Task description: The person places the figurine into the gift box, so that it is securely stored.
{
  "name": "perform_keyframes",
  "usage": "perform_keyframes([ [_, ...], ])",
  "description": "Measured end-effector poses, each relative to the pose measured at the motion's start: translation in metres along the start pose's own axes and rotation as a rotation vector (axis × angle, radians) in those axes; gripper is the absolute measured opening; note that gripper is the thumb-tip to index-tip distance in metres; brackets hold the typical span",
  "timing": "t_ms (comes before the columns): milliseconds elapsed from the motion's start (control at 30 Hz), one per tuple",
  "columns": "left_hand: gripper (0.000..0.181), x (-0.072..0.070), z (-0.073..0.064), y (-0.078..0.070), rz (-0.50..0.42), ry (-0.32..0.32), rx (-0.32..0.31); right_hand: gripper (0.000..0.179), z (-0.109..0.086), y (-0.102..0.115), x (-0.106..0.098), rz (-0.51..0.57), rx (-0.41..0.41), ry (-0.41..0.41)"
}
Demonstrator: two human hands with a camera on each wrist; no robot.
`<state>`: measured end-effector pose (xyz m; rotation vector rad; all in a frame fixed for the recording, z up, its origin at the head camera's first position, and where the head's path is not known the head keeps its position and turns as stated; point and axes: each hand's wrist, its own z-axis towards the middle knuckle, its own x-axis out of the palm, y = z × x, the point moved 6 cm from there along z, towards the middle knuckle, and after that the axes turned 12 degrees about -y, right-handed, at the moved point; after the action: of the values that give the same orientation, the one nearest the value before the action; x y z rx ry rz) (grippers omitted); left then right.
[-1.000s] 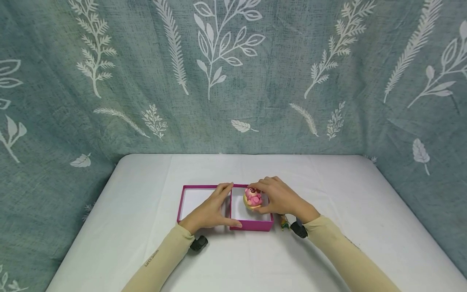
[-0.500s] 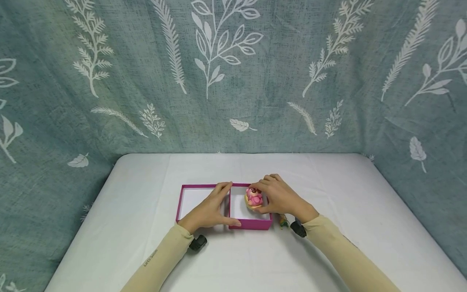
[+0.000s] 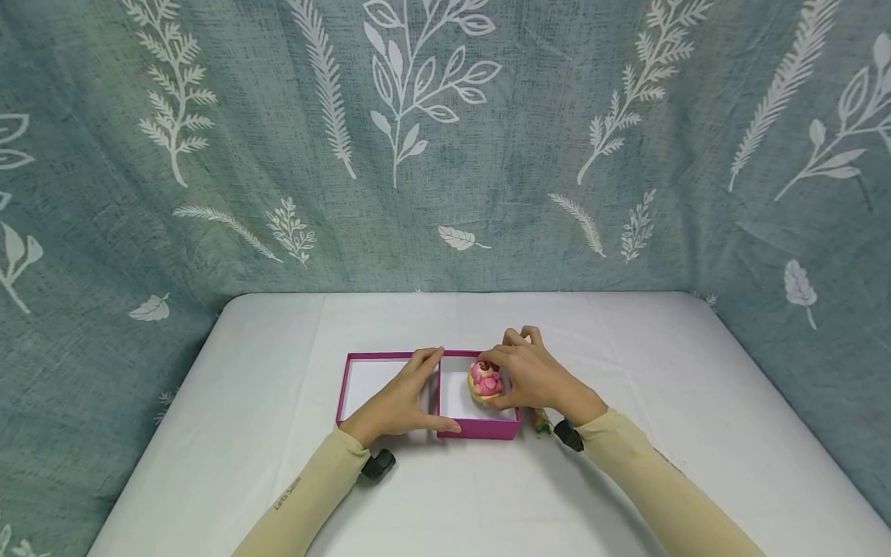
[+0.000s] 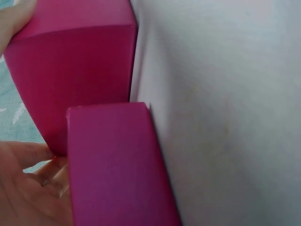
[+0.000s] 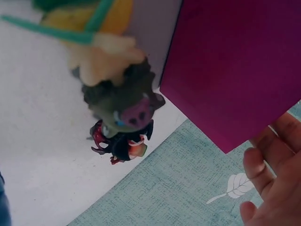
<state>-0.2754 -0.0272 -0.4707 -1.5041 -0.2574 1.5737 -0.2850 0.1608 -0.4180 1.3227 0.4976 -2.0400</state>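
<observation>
A magenta box [image 3: 480,428] with a white inside stands on the white table. My left hand [image 3: 400,402] spans it, thumb on the front wall and fingertips at the far edge; the left wrist view shows the thumb [image 4: 16,21] against one magenta wall and the fingers round the opposite side. Over the white floor of the box, my right hand [image 3: 536,375] pinches a pink bear figurine [image 3: 487,381] with a yellowish base between thumb and fingers. Its other fingers are raised and bent. In the right wrist view the box wall [image 5: 235,70] hides the bear.
A shallower magenta-edged tray or lid [image 3: 379,356] lies against the box's left side. Right of the box stands a boar-headed figurine [image 5: 124,101] in yellow and green, with a dark red-and-black figurine [image 5: 123,141] behind it. A leaf-patterned curtain [image 3: 445,155] hangs behind the table.
The right hand's outer fingers have lifted and bent more, and the bear has shifted very slightly to the right. The left hand and the box stay in place.
</observation>
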Motion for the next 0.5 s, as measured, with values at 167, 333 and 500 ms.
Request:
perform_keyframes([
  [167, 0.123, 0.0002, -0.0003, -0.0006, 0.002, -0.004, 0.010, 0.060, -0.0020, -0.0016, 0.0000, -0.025, 0.019, -0.010],
  [333, 0.124, 0.0008, -0.0008, -0.0001, 0.002, -0.001, 0.005, 0.062, -0.0023, -0.0035, 0.0009, -0.007, 0.065, 0.020],
  [500, 0.124, 0.0005, -0.0003, 0.0002, 0.008, -0.003, 0.000, 0.062, -0.0015, -0.0043, 0.0009, 0.010, 0.090, 0.052],
])
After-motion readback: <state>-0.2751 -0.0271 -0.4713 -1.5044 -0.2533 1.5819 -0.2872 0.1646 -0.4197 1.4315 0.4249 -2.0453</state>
